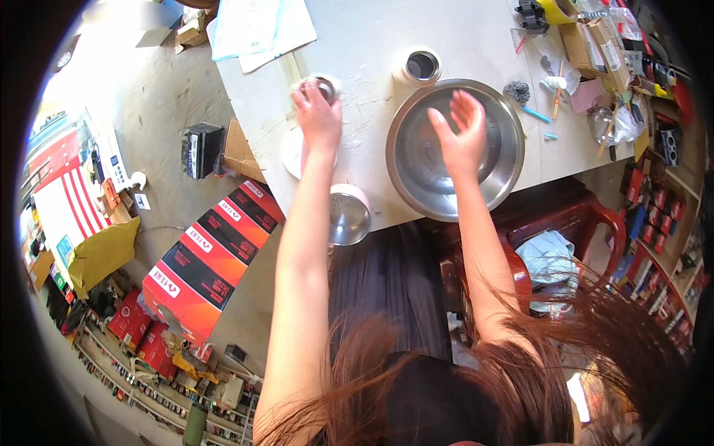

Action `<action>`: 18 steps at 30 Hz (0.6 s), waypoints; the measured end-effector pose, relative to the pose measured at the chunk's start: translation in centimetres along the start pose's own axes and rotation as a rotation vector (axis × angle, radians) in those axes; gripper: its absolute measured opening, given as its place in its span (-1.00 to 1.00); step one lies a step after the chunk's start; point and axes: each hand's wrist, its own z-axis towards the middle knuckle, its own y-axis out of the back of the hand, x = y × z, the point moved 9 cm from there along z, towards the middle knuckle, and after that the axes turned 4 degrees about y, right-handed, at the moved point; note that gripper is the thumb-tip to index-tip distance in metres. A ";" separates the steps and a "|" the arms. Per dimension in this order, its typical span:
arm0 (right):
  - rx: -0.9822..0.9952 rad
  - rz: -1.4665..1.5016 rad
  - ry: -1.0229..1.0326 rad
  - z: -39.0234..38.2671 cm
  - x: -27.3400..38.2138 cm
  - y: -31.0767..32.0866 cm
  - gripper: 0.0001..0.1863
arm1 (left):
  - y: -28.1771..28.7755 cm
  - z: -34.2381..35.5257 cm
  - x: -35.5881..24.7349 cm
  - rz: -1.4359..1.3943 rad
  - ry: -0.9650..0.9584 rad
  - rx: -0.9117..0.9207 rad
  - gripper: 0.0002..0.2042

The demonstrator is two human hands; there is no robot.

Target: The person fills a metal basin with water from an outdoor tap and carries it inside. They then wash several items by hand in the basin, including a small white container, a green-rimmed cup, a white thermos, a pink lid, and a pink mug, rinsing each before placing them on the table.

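My left hand (pixel 318 123) is at a small white cup (pixel 333 83) with a dark inside, its fingers curled over the near left part of the rim. Over the large steel basin (pixel 396 160) hovers my right hand (pixel 462 141), fingers apart and holding nothing. A second white cup (pixel 402 70), also dark inside, stands just beyond the basin's far left rim. Close to the table's near edge sits a small steel bowl (pixel 349 215) with a pale pink outer wall. Under my left wrist lies a white round thing (pixel 292 154), partly covered.
The pale table (pixel 364 30) carries papers (pixel 264 33) at the far left. A steel wool ball (pixel 516 92), blue sticks (pixel 535 115), cartons (pixel 584 48) and bags crowd its right. A red chair (pixel 595 215) stands near right. Red and black boxes (pixel 212 249) stand left on the floor.
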 end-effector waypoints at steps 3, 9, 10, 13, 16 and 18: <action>0.032 -0.291 0.283 3.0 2.8 -3.5 -0.13 | -2.5 2.4 3.2 0.059 0.076 0.050 -0.40; 0.042 -0.359 0.349 5.3 2.3 -6.5 -0.13 | -5.3 3.8 4.2 0.105 -0.015 0.119 -0.35; 0.047 -0.345 0.360 5.2 2.7 -6.6 -0.14 | -5.6 3.8 4.2 0.128 -0.035 0.131 -0.36; 0.020 -0.305 0.506 4.0 5.2 -5.9 -0.19 | -6.2 3.6 3.7 0.185 -0.086 0.151 -0.35; -0.004 -0.252 0.686 2.2 9.6 -4.7 -0.19 | -5.1 3.6 2.9 0.227 -0.124 0.137 -0.32; 0.010 -0.245 0.737 1.4 12.2 -4.0 -0.20 | -4.8 3.2 2.8 0.239 -0.121 0.146 -0.29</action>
